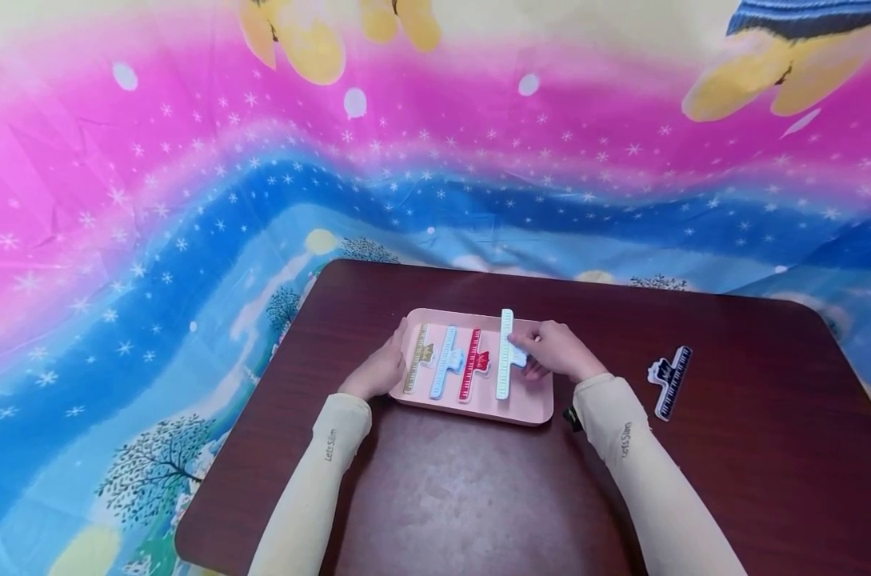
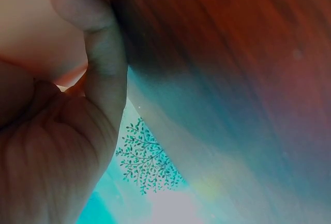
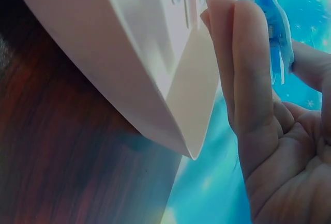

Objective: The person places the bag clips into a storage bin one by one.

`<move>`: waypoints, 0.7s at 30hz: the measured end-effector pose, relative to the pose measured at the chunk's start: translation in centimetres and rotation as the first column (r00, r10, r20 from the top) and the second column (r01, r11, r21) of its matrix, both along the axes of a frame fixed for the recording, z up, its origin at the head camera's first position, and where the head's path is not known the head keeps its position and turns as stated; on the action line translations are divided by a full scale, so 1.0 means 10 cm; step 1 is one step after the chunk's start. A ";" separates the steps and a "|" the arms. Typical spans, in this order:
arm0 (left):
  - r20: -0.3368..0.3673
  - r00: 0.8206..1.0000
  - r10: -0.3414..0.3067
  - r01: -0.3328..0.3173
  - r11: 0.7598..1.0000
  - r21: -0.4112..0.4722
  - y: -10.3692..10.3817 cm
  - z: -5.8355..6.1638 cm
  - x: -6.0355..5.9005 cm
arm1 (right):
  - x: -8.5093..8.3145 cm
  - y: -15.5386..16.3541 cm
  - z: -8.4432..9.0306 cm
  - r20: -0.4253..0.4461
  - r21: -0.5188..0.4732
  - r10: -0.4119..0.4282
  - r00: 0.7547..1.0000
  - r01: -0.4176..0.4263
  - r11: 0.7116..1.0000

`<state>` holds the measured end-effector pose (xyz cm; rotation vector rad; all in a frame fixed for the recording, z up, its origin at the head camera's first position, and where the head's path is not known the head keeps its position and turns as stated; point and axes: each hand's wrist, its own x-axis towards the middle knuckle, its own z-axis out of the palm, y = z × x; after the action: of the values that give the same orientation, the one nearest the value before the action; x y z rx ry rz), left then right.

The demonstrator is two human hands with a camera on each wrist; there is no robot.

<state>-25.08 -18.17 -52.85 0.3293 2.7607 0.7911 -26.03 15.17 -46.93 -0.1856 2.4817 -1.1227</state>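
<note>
A pink tray (image 1: pixel 525 406) lies on the table, with my left hand (image 1: pixel 379 370) holding its left side. In the left wrist view the thumb (image 2: pixel 103 53) bends against the tray's pale wall; the other fingers are mostly hidden. My right hand (image 1: pixel 561 352) pinches a long mint-white clip (image 1: pixel 504 368) with piano-key markings by its blue lever, above the tray's right part. The right wrist view shows the clip's blue lever (image 3: pixel 279 32) between thumb and fingers. In the tray, from left, lie a gold clip (image 1: pixel 415 364), a light blue clip (image 1: pixel 442 368) and a red clip (image 1: pixel 469 372).
A black clip (image 1: pixel 673 386) with white markings lies on the dark brown table (image 1: pixel 766 448), to the right of my right forearm. A patterned cloth (image 1: pixel 435 192) with pink and blue bands hangs behind the table and along its left side.
</note>
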 end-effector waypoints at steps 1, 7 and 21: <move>-0.006 1.000 -0.003 0.003 1.000 0.004 0.00 0.00 0.00 | 0.00 -0.01 -0.01 -0.003 0.005 -0.002 1.000 0.002 1.000; 0.001 1.000 -0.004 0.004 1.000 -0.012 0.00 0.02 0.01 | -0.03 -0.04 -0.04 -0.021 0.063 0.004 1.000 -0.002 0.998; 0.002 1.000 0.003 -0.003 1.000 -0.016 0.00 0.02 0.01 | -0.08 -0.15 -0.07 -0.008 0.185 0.029 1.000 -0.027 0.982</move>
<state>-25.02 -18.15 -52.66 0.3207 2.7651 0.7689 -26.84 13.68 -47.60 -0.1720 2.5672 -0.8755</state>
